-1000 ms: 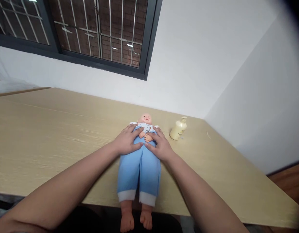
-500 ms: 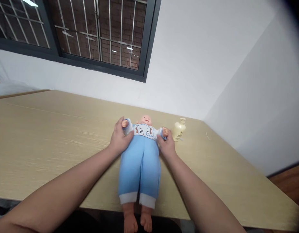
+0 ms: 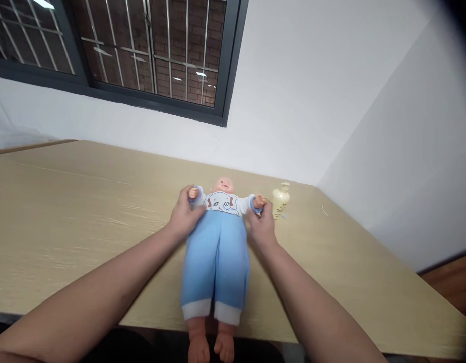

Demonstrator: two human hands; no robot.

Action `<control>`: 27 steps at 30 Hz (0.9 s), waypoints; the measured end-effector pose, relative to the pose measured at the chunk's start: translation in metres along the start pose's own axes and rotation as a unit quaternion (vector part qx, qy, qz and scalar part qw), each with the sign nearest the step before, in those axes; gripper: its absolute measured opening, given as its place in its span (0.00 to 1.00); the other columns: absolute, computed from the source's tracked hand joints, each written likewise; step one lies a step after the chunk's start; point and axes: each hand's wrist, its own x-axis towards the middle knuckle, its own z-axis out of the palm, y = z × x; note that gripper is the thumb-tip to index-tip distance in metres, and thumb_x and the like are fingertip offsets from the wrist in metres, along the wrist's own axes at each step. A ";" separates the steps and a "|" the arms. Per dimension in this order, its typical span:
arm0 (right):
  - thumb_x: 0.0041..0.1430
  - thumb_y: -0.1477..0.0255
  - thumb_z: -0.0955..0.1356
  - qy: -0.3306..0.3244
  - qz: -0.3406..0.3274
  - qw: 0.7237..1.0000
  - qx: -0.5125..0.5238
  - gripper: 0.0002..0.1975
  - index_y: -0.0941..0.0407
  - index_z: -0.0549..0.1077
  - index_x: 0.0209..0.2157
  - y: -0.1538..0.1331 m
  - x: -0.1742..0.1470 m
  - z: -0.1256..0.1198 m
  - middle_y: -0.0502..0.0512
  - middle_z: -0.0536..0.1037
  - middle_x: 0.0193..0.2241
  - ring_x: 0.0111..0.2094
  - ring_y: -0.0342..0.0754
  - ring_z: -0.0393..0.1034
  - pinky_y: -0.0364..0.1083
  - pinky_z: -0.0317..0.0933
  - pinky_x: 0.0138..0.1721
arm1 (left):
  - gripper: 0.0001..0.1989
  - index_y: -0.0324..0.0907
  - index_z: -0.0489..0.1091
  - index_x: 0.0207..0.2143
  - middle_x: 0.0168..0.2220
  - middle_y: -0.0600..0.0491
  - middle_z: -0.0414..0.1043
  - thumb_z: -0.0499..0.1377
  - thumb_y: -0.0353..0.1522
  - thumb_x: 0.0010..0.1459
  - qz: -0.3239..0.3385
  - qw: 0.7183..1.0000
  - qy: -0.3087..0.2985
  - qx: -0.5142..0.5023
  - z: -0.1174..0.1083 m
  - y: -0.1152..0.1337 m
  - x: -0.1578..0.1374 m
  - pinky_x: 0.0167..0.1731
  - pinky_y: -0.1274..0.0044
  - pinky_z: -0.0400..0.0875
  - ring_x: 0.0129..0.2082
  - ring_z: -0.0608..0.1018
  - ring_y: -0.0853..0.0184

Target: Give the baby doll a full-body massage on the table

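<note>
A baby doll [image 3: 217,252] in light blue trousers and a white top with an elephant print lies on its back, its feet hanging past the table's near edge. My left hand [image 3: 185,212] is closed around the doll's arm on the left, its thumb resting by the chest. On the other side, my right hand [image 3: 263,224] grips the opposite arm near the blue cuff, with the doll's small fist showing above it. Both doll arms are spread outward. Just beyond my right hand stands a pale yellow pump bottle [image 3: 281,199], upright and partly covered by my fingers.
The light wood table [image 3: 104,201] reaches back to a white wall [image 3: 285,101]. A dark-framed window [image 3: 224,70] with metal bars is at upper left. A thin pale strip [image 3: 325,210] lies right of the bottle. Clear plastic sheeting [image 3: 17,136] sits at the far left.
The doll has shifted slightly to the left. Its arm in my right hand has swung a little outward and up, while my left hand keeps its hold.
</note>
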 end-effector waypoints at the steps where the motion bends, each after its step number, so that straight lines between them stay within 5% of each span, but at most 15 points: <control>1: 0.57 0.63 0.69 -0.039 -0.046 0.998 -0.029 0.31 0.53 0.62 0.61 -0.005 -0.005 0.002 0.60 0.68 0.60 0.61 0.55 0.64 0.56 0.57 0.64 | 0.35 0.44 0.53 0.66 0.63 0.44 0.61 0.60 0.39 0.58 0.043 0.998 -0.027 0.028 0.000 0.008 -0.003 0.62 0.62 0.61 0.62 0.67 0.54; 6: 0.57 0.60 0.71 -0.175 -0.142 0.960 -0.168 0.34 0.49 0.64 0.64 -0.019 -0.017 0.008 0.58 0.57 0.68 0.71 0.60 0.46 0.62 0.46 0.69 | 0.39 0.40 0.54 0.68 0.68 0.39 0.55 0.60 0.41 0.57 0.147 0.963 -0.158 0.159 -0.001 0.030 -0.009 0.66 0.57 0.53 0.69 0.56 0.48; 15: 0.55 0.61 0.71 -0.213 -0.161 0.931 -0.248 0.33 0.50 0.66 0.62 -0.021 -0.016 0.007 0.58 0.57 0.68 0.70 0.63 0.47 0.63 0.52 0.66 | 0.35 0.38 0.61 0.66 0.68 0.36 0.54 0.58 0.44 0.59 0.172 0.932 -0.193 0.255 0.000 0.032 -0.009 0.66 0.57 0.54 0.69 0.55 0.45; 22: 0.55 0.61 0.71 -0.200 -0.155 0.941 -0.226 0.32 0.48 0.66 0.62 -0.021 -0.017 0.009 0.58 0.59 0.67 0.70 0.62 0.47 0.64 0.51 0.67 | 0.35 0.39 0.61 0.65 0.68 0.38 0.54 0.60 0.42 0.58 0.170 0.946 -0.174 0.213 0.001 0.031 -0.010 0.65 0.55 0.54 0.69 0.56 0.45; 27: 0.58 0.61 0.69 -0.084 -0.101 0.983 -0.127 0.31 0.52 0.62 0.62 -0.003 -0.006 0.005 0.61 0.68 0.60 0.62 0.57 0.62 0.60 0.55 0.64 | 0.29 0.42 0.62 0.62 0.61 0.43 0.65 0.60 0.39 0.59 0.117 0.987 -0.043 0.098 0.002 0.019 -0.006 0.63 0.61 0.61 0.63 0.67 0.53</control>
